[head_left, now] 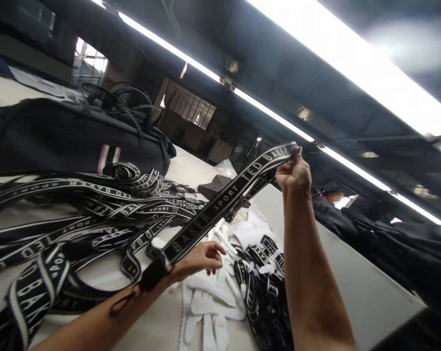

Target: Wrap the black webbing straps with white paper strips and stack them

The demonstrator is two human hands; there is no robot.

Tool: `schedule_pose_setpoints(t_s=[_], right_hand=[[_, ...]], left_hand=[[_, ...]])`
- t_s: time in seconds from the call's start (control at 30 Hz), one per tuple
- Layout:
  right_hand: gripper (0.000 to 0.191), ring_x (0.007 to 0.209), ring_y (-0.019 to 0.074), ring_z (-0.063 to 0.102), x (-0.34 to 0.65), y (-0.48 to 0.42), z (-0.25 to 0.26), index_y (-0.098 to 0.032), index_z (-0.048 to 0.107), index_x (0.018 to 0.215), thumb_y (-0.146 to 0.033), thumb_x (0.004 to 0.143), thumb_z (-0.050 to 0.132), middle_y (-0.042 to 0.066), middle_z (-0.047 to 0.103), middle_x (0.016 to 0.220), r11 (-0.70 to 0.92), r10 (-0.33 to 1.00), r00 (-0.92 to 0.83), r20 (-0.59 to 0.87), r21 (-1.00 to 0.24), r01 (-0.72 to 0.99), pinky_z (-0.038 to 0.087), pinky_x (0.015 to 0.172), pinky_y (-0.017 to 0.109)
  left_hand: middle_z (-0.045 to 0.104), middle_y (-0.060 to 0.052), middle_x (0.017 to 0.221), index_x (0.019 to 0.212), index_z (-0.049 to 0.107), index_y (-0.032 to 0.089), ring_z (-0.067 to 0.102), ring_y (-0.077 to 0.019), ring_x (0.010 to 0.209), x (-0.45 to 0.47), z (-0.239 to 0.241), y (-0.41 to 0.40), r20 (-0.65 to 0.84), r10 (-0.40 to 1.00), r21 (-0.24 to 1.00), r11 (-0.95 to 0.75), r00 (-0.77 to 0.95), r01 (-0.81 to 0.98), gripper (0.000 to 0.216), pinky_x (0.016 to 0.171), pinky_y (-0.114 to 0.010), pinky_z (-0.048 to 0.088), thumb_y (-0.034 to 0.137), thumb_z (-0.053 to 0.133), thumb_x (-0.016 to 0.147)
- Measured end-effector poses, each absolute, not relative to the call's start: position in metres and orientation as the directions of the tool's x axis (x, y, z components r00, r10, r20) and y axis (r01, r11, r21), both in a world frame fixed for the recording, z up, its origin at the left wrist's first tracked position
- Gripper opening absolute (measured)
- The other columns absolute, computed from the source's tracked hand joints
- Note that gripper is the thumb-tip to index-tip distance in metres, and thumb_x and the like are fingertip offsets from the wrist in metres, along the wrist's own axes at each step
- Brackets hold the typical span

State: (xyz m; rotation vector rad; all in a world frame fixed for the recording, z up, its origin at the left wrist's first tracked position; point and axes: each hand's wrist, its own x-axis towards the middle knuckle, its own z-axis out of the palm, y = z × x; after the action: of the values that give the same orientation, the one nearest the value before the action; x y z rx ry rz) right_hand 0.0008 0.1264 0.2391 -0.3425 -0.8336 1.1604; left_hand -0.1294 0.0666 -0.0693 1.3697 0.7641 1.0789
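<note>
A black strap (225, 199) with white edge stripes and white lettering stretches diagonally across the middle. My right hand (295, 173) is raised, its fingers pinched on the strap's upper end, where the strap folds over and hangs back down behind. Lower down, my left hand (203, 258) has loosely curled fingers standing apart, with nothing visible in them. The strap's lower, plain black end (154, 273) lies at my left wrist; whether it rests on the wrist or passes behind it, I cannot tell. Loose straps of the same kind (96, 195) lie tangled at the left.
White strips (209, 307) with notched edges lie on the pale table (150, 326) below my left hand. Beside them is a bundle of cut strap pieces (260, 287). A black bag (70, 131) stands at the back left. Dark fabric (381, 243) is piled beyond the right edge.
</note>
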Motion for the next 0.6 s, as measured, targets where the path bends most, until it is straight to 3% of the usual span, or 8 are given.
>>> schedule_pose_setpoints(t_s=[0.1, 0.2, 0.3, 0.37, 0.43, 0.5, 0.6], right_hand=[[0.027, 0.031, -0.0033, 0.033, 0.031, 0.114, 0.254, -0.016, 0.051, 0.066, -0.015, 0.09, 0.062, -0.012, 0.051, 0.053, 0.431, 0.888, 0.2, 0.415, -0.597, -0.677, 0.028, 0.028, 0.005], [0.024, 0.033, -0.0031, 0.036, 0.059, 0.089, 0.252, -0.016, 0.053, 0.068, -0.01, 0.09, 0.061, -0.011, 0.055, 0.056, 0.496, 0.845, 0.208, 0.492, -0.579, -0.646, 0.032, 0.031, 0.004], [0.014, 0.038, -0.0029, 0.039, 0.091, 0.057, 0.241, -0.015, 0.058, 0.076, -0.01, 0.089, 0.061, -0.006, 0.064, 0.07, 0.589, 0.774, 0.209, 0.598, -0.557, -0.586, 0.033, 0.033, 0.004], [0.009, 0.04, -0.0016, 0.041, 0.117, 0.031, 0.233, -0.013, 0.061, 0.081, -0.008, 0.087, 0.059, -0.002, 0.066, 0.077, 0.643, 0.733, 0.233, 0.639, -0.541, -0.542, 0.035, 0.033, 0.006], [0.013, 0.04, 0.0008, 0.041, 0.145, 0.002, 0.221, -0.013, 0.063, 0.086, -0.005, 0.085, 0.054, -0.003, 0.061, 0.068, 0.661, 0.719, 0.252, 0.648, -0.524, -0.537, 0.038, 0.035, 0.009], [0.022, 0.039, 0.0024, 0.041, 0.174, -0.03, 0.204, -0.015, 0.065, 0.093, -0.003, 0.083, 0.049, -0.004, 0.056, 0.062, 0.651, 0.726, 0.274, 0.63, -0.503, -0.568, 0.04, 0.035, 0.011], [0.021, 0.039, 0.0014, 0.041, 0.216, -0.077, 0.164, -0.015, 0.063, 0.106, -0.013, 0.086, 0.056, -0.001, 0.067, 0.079, 0.64, 0.756, 0.37, 0.54, -0.489, -0.593, 0.043, 0.036, 0.012]], left_hand=[[0.064, -0.008, 0.106, 0.119, 0.057, 0.019, 0.061, -0.0151, 0.079, -0.135, -0.056, 0.059, 0.305, 0.802, 0.914, -0.095, 0.514, -0.394, 0.066, 0.067, -0.029, 0.049, 0.018, 0.08, 0.058], [0.056, -0.013, 0.127, 0.127, 0.057, 0.018, 0.055, -0.0252, 0.112, -0.145, -0.038, 0.047, 0.452, 0.611, 0.838, -0.044, 0.649, -0.543, 0.065, 0.093, -0.038, 0.045, 0.026, 0.078, 0.066], [0.049, -0.016, 0.139, 0.134, 0.052, 0.017, 0.05, -0.0301, 0.121, -0.154, -0.023, 0.036, 0.565, 0.491, 0.765, -0.012, 0.663, -0.644, 0.066, 0.1, -0.043, 0.041, 0.038, 0.074, 0.075], [0.055, -0.015, 0.133, 0.134, 0.053, 0.02, 0.053, -0.0295, 0.119, -0.157, -0.015, 0.031, 0.611, 0.524, 0.702, -0.011, 0.594, -0.712, 0.065, 0.098, -0.042, 0.043, 0.046, 0.072, 0.077], [0.065, -0.011, 0.118, 0.135, 0.051, 0.025, 0.059, -0.0259, 0.112, -0.157, -0.008, 0.025, 0.591, 0.626, 0.644, 0.013, 0.509, -0.765, 0.063, 0.093, -0.039, 0.047, 0.053, 0.067, 0.081], [0.068, -0.006, 0.111, 0.133, 0.052, 0.03, 0.063, -0.0214, 0.102, -0.156, -0.003, 0.018, 0.516, 0.746, 0.598, 0.04, 0.422, -0.801, 0.056, 0.085, -0.035, 0.051, 0.056, 0.06, 0.084], [0.071, -0.002, 0.103, 0.117, 0.062, 0.024, 0.065, -0.015, 0.084, -0.157, 0.003, 0.0, 0.352, 0.896, 0.603, 0.004, 0.27, -0.798, 0.039, 0.071, -0.025, 0.052, 0.052, 0.05, 0.092]])
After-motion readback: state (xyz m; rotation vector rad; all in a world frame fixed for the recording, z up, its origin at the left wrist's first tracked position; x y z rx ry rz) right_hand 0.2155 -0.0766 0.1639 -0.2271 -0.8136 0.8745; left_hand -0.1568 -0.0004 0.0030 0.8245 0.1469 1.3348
